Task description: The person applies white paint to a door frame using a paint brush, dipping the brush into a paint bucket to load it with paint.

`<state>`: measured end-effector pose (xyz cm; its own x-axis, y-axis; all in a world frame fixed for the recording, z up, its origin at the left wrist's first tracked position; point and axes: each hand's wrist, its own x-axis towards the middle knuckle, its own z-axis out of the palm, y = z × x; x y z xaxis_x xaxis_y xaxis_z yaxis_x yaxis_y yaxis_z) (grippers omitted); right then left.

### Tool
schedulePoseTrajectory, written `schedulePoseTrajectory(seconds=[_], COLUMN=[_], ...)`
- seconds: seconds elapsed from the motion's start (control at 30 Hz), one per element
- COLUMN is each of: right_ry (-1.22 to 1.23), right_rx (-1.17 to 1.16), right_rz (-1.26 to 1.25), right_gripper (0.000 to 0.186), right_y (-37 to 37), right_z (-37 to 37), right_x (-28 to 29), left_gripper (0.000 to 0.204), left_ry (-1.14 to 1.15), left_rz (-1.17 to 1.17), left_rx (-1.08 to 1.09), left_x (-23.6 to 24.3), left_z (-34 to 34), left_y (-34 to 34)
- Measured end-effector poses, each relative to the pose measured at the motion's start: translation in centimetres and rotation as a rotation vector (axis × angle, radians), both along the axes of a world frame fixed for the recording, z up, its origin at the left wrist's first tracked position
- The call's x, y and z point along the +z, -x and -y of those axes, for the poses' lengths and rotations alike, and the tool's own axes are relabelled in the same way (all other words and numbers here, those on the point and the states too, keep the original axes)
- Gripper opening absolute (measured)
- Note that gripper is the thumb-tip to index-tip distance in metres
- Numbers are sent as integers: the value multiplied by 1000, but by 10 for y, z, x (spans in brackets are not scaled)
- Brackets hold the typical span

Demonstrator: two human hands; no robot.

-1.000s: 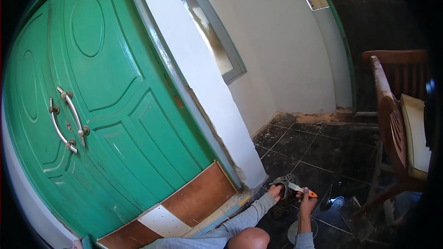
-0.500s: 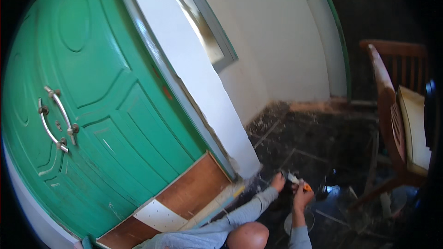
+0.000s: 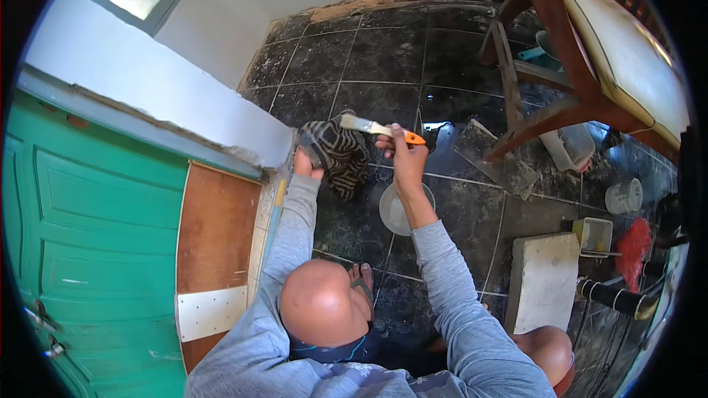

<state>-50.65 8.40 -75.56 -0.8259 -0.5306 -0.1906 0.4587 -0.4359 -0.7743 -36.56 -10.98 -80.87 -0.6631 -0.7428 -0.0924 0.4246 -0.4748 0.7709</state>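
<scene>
A flat paintbrush (image 3: 366, 126), with a pale ferrule and an orange-tipped handle, is gripped in my right hand (image 3: 404, 158). Its bristle end points left, over a dark cloth with a tan zigzag pattern (image 3: 343, 162). By the wall corner, my left hand (image 3: 306, 165) is closed at the cloth's left edge; its fingertips are partly hidden. Below my right hand, a round whitish container (image 3: 388, 210) stands on the floor, partly covered by my right wrist.
Left is a green door (image 3: 96, 228) with a brown and white board (image 3: 217, 232) along its bottom. A wooden chair (image 3: 568, 107) stands right on black tiles (image 3: 383, 51). Nearby are a pale block (image 3: 544, 280), a clear tub (image 3: 625, 197) and a red plastic bag (image 3: 634, 250).
My view has swung down and right, so the door sits lower left. The patterned cloth now shows plainly at my left hand. The brush stays in my right hand.
</scene>
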Motion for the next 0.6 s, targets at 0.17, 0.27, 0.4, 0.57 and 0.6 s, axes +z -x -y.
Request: schedulePoseTrajectory(seconds=[0.17, 0.27, 0.4, 0.57, 0.6], right_ry=[-128, -189, -268, -354, -329], right_rx=[74, 6, 43, 27, -28], right_rz=[-107, -155, -209, -231, -252], right_gripper=[29, 30, 29, 28, 28], right_y=[-24, -34, -33, -27, -29], right_z=[4, 8, 13, 3, 1], right_x=[-6, -11, -8, -23, -28], left_gripper=[36, 33, 26, 24, 23], left_ry=[-188, -105, 116, 174, 156], left_rz=[-57, 16, 443, 517, 524], left_rx=[-30, -127, -45, 13, 36], left_x=[-9, -16, -18, -44, -51], left_z=[-20, -27, -26, -38, -39], left_y=[-6, -2, 8, 39, 47])
